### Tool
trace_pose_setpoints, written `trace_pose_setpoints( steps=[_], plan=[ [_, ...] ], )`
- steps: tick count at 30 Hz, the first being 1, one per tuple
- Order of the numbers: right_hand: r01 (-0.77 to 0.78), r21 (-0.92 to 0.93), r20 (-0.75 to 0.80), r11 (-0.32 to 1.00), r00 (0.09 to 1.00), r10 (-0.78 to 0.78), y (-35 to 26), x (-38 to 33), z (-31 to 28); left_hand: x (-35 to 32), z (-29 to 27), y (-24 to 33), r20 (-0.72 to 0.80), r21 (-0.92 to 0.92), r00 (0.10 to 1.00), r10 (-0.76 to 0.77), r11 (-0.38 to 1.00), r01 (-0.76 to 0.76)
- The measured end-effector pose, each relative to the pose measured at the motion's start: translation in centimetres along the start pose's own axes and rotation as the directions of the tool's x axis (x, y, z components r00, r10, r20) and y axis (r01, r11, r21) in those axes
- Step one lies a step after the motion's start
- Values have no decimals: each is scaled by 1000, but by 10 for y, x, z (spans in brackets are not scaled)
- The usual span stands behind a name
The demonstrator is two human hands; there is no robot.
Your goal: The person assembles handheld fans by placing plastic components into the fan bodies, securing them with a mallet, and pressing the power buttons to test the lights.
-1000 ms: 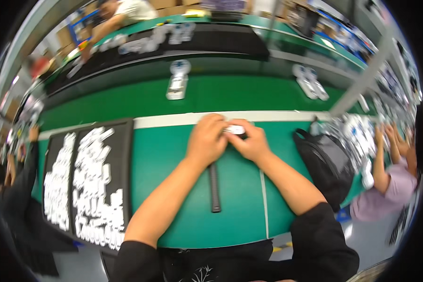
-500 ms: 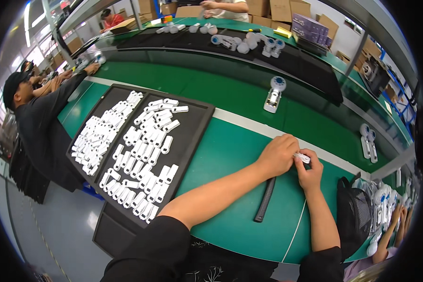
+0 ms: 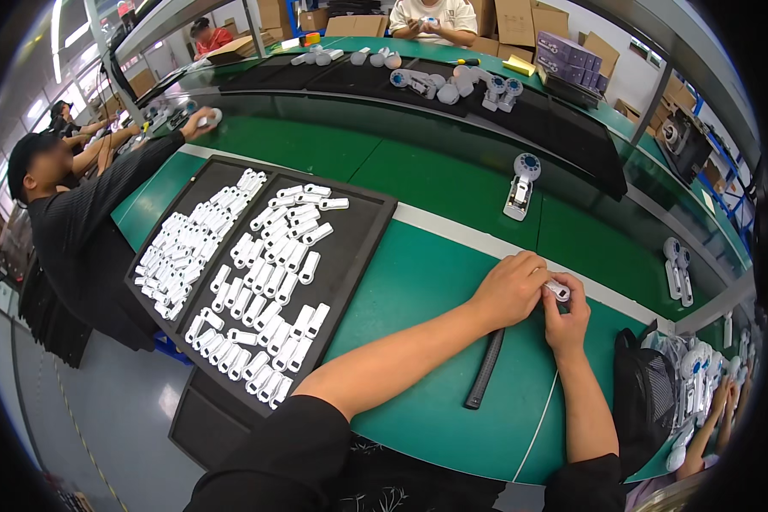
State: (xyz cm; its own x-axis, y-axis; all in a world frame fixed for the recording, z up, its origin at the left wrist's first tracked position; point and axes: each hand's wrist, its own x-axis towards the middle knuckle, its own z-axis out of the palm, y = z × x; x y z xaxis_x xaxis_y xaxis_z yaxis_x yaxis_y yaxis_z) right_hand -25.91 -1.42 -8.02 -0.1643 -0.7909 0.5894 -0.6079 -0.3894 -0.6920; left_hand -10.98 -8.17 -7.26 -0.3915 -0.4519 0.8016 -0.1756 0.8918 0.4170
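Note:
Both my hands meet over the green table near the conveyor's edge. In my right hand [image 3: 569,317], thumb and fingers pinch a small white plastic part [image 3: 558,290] with a dark window. My left hand [image 3: 510,288] is closed, its fingertips against the left end of that part; what lies between them is hidden. Below my left wrist lies a black textured bar [image 3: 484,371], its upper end covered by the hand. To the left, a black divided tray [image 3: 369,232] holds many similar white parts [image 3: 275,282] in two compartments.
A white handheld fan [image 3: 521,188] lies on the green conveyor [image 3: 452,183], with two more at the right. A black mesh bag [image 3: 640,397] sits by my right forearm. At the left, a co-worker's hand [image 3: 200,125] reaches over the belt. More fans lie on the raised black shelf [image 3: 555,128].
My hands stay together, and the white part's dark window now shows more clearly. The nearest fan has shifted slightly right along the conveyor. The left co-worker's hand now carries a white rounded object.

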Motion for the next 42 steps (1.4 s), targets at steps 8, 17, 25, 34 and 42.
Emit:
trace_pose_setpoints(
  steps=[8,17,25,34,42],
  plan=[
    [15,35,28,999,999,-16,5,0,4,-2,-3,-1,-15,22,1000,-9,1000,10],
    [-50,71,31,996,998,48,5,-1,4,-4,-1,-2,-7,-12,1000,-20,1000,19],
    [-66,37,20,997,998,65,5,-1,-6,2,4,3,-22,-57,1000,-1,998,0],
    [-60,35,54,998,997,58,-9,3,4,0,-4,-3,53,10,998,-18,1000,18],
    [-24,59,12,998,1000,23,-4,1,-3,5,4,1,71,-2,997,-2,1000,2]
  ],
)
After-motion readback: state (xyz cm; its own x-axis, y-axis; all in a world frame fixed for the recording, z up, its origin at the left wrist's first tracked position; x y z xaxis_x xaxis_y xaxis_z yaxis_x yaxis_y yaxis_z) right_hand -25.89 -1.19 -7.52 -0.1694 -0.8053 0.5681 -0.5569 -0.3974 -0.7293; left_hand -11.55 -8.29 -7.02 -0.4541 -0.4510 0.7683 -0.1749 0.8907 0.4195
